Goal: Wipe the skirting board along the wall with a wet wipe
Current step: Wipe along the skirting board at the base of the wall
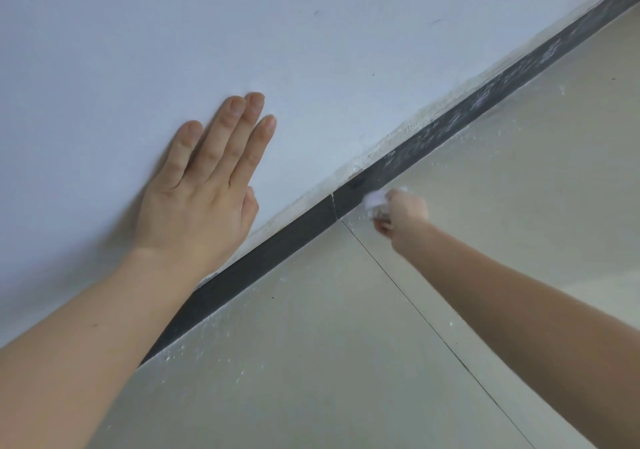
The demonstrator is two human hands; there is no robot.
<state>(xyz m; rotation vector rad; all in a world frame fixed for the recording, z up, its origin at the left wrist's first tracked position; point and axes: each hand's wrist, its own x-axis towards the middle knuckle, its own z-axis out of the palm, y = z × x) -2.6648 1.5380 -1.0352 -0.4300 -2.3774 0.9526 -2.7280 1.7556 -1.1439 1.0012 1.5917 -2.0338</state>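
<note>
The skirting board [346,202] is a dark strip at the foot of the wall, running diagonally from about seven o'clock to one o'clock across the view. Its lower-left stretch reads clean and uniformly dark; from the vertical joint near centre outward toward one o'clock it carries pale streaks and dust, so by my judgement that portion is not yet wiped. The wet wipe [375,200], bunched into a small white wad, sits against the board just right of that joint. The right hand [403,214] grips it with fingers curled round the wad; the blur there prevents telling exactly how each finger lies. The wad is bunched presumably to concentrate pressure on the narrow face of the board. The left hand [204,185], at nine o'clock from the wipe, lies flat on the white wall [311,33] above the board, its fingers straight and close together with the thumb tucked alongside, apparently as a brace for the crouched posture. The wall's lower edge above the dirty stretch is rough and flaking. The tiled floor [346,362] bears white specks along the board's foot and a grout line running toward five o'clock. Nothing visible blocks the path toward one o'clock; loose flakes may re-soil wiped sections.
</note>
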